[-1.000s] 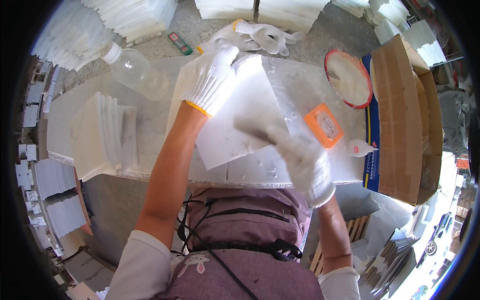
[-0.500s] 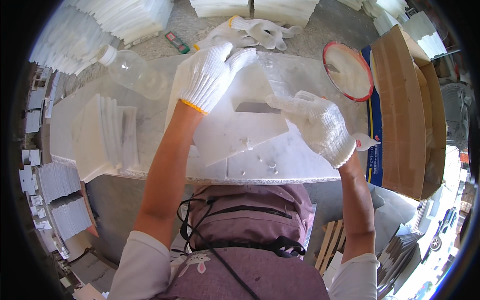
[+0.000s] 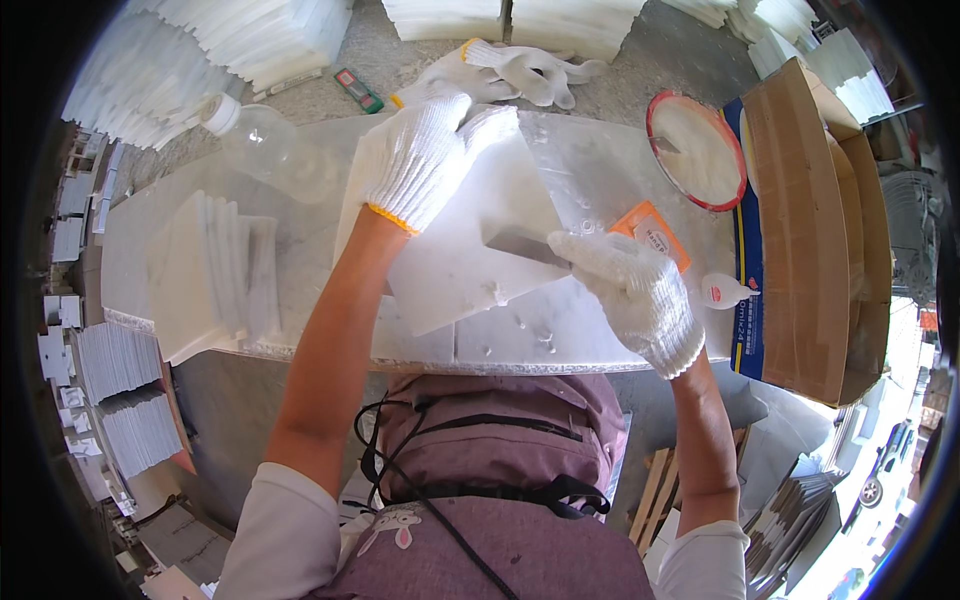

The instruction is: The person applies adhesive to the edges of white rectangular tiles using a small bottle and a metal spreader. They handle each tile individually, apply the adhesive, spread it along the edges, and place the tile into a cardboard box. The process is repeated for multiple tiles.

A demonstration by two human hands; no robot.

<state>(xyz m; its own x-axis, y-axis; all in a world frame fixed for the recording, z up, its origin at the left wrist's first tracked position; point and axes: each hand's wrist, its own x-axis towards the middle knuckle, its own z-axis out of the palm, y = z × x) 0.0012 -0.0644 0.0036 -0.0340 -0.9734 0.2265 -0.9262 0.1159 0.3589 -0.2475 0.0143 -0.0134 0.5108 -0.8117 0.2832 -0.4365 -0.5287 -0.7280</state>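
Both my hands wear white knit gloves. My left hand [image 3: 425, 160] grips the far edge of a white marble tile [image 3: 450, 275], its thumb apart from its fingers; the fingertips are partly hidden. Over the tile's right side, my right hand [image 3: 635, 290] is closed on a flat grey metal scraper blade [image 3: 525, 247], tilted against the tile face. The blade's handle end is hidden in the glove. The tile lies at an angle on a larger white stone slab [image 3: 590, 340], which has small wet-looking drops near its front edge.
Right of my hands are an orange box [image 3: 652, 232], a small white squeeze bottle [image 3: 725, 291], a red-rimmed dish of whitish paste [image 3: 700, 150] and an open carton [image 3: 800, 240]. Thin tiles [image 3: 195, 270] and a clear plastic jug [image 3: 265, 150] stand left. Spare gloves [image 3: 520, 72] lie beyond.
My right hand has drawn the scraper blade slightly toward me and right, and the blade has turned. The orange box now shows beside it. My left hand stays nearly in place.
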